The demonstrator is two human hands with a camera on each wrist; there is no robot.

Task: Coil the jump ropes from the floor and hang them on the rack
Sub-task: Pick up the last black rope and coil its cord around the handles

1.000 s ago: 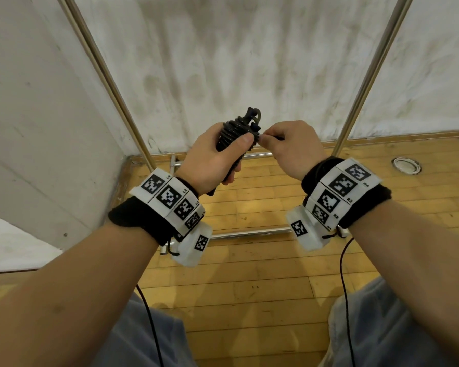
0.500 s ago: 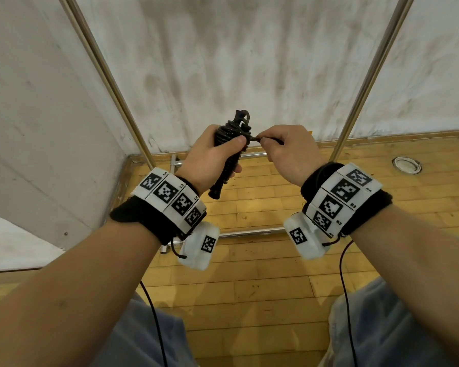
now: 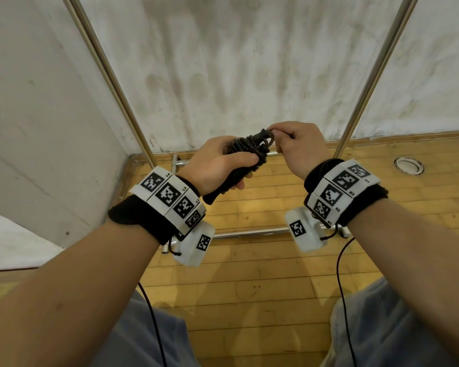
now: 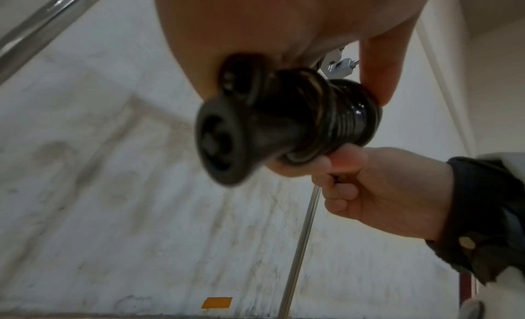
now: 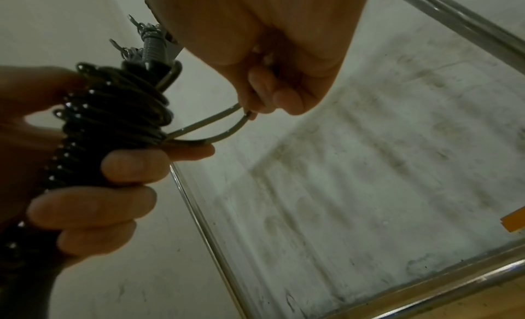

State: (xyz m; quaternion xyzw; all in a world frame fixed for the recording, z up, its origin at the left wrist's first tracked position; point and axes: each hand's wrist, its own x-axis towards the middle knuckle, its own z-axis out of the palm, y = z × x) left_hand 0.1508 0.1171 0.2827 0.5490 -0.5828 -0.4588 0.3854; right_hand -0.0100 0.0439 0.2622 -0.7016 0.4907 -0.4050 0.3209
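Observation:
A black jump rope point(image 3: 245, 152) is wound in tight coils round its two handles point(image 4: 227, 130). My left hand point(image 3: 217, 165) grips this bundle point(image 5: 113, 112) at chest height, fingers wrapped round the coils. My right hand point(image 3: 292, 147) pinches a short loop of the rope point(image 5: 221, 126) that sticks out near the top of the bundle. The metal rack's two uprights point(image 3: 109, 75) point(image 3: 376, 75) rise behind my hands, with its base bars point(image 3: 249, 233) on the floor below.
A stained white wall point(image 3: 249, 62) stands close behind the rack, with a grey wall point(image 3: 37, 128) on the left forming a corner. The wood floor point(image 3: 249, 287) has a round metal floor fitting point(image 3: 408, 165) at the right. Thin cables point(image 3: 341, 274) hang from both wrists.
Both hands have dropped slightly and the bundle has tilted. My right hand moved up to the top of the bundle and now pinches a small loop of rope there.

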